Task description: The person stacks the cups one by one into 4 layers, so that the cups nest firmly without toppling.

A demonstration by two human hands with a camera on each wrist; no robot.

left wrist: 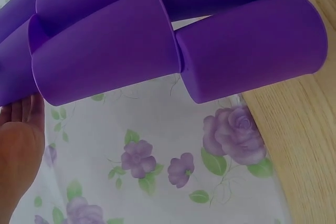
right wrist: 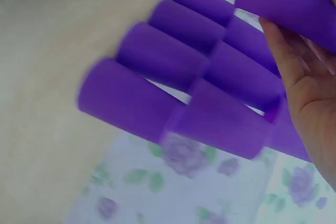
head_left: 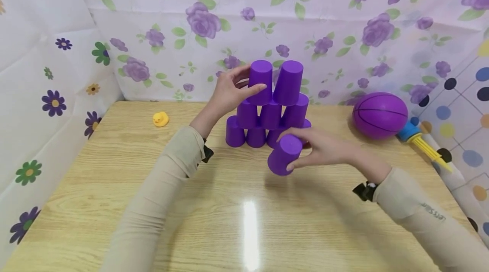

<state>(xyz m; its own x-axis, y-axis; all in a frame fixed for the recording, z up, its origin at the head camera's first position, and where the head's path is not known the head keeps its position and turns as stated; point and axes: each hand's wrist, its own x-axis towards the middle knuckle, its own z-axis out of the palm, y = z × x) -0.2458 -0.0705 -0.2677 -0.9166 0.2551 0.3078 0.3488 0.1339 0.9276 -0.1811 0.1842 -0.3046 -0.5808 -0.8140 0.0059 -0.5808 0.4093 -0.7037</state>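
Observation:
Upside-down purple cups form a stack at the back of the table, with several in the bottom row, three in the middle row (head_left: 270, 116) and two on top. My left hand (head_left: 229, 89) holds the top-left cup (head_left: 261, 74), thumb across its front and fingers at its far side. Beside that cup, the top-right cup (head_left: 289, 87) leans slightly. In front of the stack's right side, my right hand (head_left: 324, 147) grips another purple cup (head_left: 281, 161), upside down and tilted above the table. The right wrist view shows this held cup (right wrist: 289, 3) near the stacked rows.
A yellow rubber duck (head_left: 161, 119) sits at the back left of the wooden table (head_left: 214, 221). At the back right lie a purple ball (head_left: 380, 115) and a blue and yellow toy (head_left: 420, 138). Flowered cloth (head_left: 153, 4) hangs behind the table.

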